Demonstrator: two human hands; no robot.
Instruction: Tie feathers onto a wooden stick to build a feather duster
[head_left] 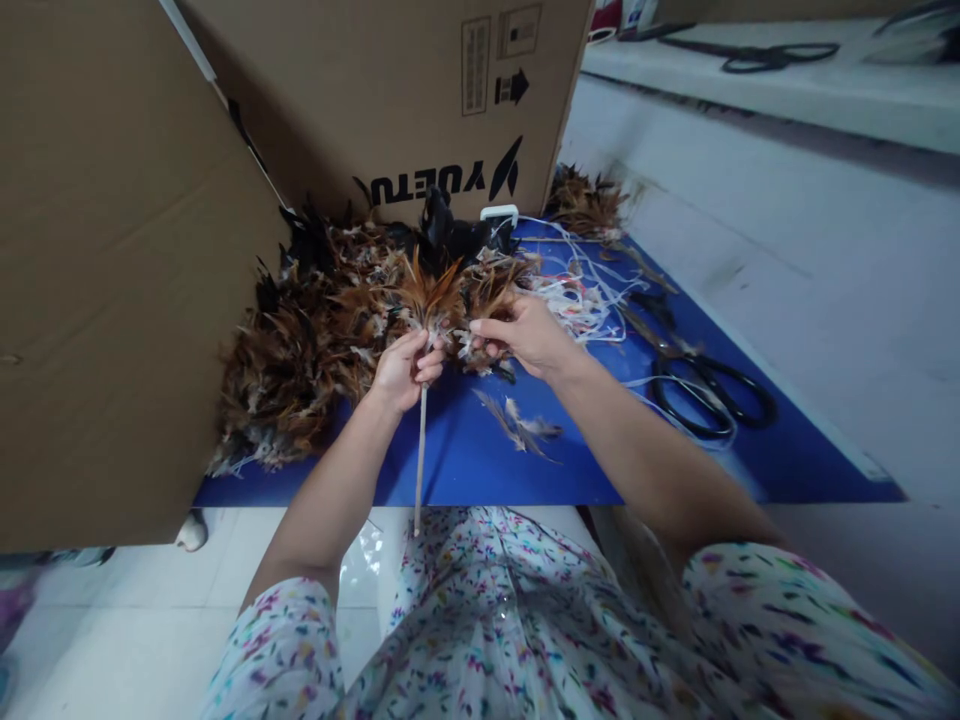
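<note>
My left hand [405, 368] is closed around a thin pale stick [421, 460] that hangs down over the table's front edge. A tuft of brown feathers [431, 295] fans out above that hand at the stick's top. My right hand [525, 335] is just right of the tuft, its fingers pinched on feathers at the tuft's edge. A large heap of brown and black feathers [307, 350] lies on the blue mat [480, 460] to the left and behind both hands. A few loose feathers [521, 425] lie on the mat below my right hand.
Black scissors [709, 395] lie on the mat at the right, beside a tangle of white strips [581, 295]. Cardboard boxes [112, 250] stand at the left and a printed one [390, 90] behind. Another feather clump [585, 200] sits at the far right of the box. More scissors [776, 55] lie on the far table.
</note>
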